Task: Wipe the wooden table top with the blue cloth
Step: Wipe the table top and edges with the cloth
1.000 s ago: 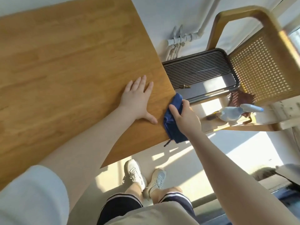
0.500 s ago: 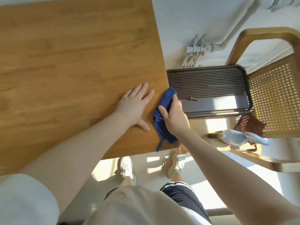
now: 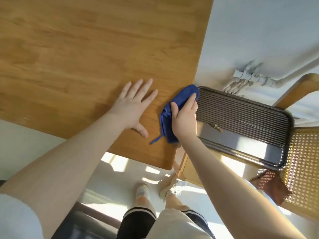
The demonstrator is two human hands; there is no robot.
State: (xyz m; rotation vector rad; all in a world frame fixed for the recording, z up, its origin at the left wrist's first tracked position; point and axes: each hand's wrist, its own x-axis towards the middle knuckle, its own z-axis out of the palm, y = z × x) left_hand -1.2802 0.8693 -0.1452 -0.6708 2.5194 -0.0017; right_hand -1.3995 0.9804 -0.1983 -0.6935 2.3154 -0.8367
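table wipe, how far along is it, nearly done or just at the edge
Done: cannot tell; the table top shows no wet streaks or marks either way.
In hand: the right hand holds the blue cloth at the table's right edge, near the front corner, beside the ridged tray. The left hand rests flat on the wood.
Left: judging by the cloth's spot, possibly the wide stretch of wood farther away.

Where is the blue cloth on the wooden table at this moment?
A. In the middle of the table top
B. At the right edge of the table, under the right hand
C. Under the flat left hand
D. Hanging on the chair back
B: the blue cloth lies along the right edge of the wooden table, held by the right hand, while the left hand rests flat on bare wood beside it.
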